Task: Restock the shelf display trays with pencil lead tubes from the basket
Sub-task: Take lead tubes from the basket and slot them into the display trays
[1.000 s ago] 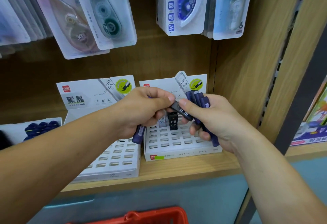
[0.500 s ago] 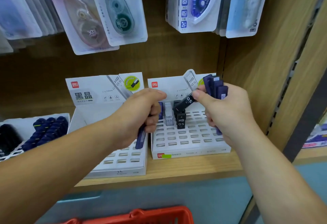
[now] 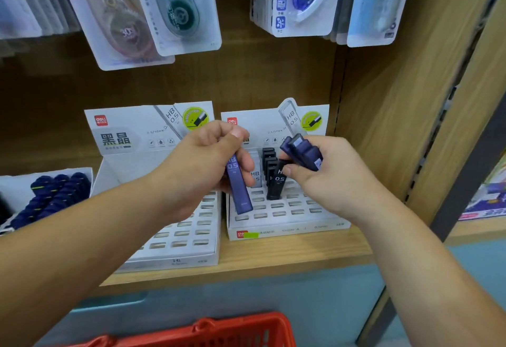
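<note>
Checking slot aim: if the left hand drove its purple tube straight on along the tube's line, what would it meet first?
The left hand holds a purple tube pointing down at the right tray, its slotted top near the front-left corner. It would likely meet an empty slot there first; depth is unclear.

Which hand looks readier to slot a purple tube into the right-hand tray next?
Probably the left. The left hand grips a single purple tube, tip down over the slots of the right tray; the right hand clutches a bundle of tubes and touches a black tube.
</note>
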